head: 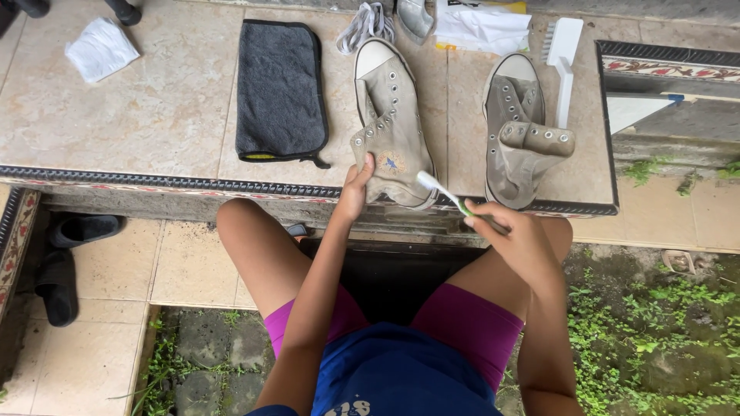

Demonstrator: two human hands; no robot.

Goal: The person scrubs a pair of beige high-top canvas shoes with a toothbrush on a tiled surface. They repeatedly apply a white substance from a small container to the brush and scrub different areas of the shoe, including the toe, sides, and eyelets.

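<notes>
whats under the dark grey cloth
The dark grey cloth lies flat on the tiled ledge. A yellow bit peeks out at its lower edge; whatever else it covers is hidden.

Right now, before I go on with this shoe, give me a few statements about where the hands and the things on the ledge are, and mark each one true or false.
1. The right hand holds a toothbrush. True.
2. The left hand rests on the dark cloth. False: it touches the ankle side of the left shoe; the cloth lies apart, farther left.
3. Both shoes still have their laces threaded. False: the eyelets are empty, and loose laces lie by the left shoe's toe.
4. A white scrub brush lies beside the right shoe. True.
5. The toothbrush head points toward the left shoe. True.
</notes>
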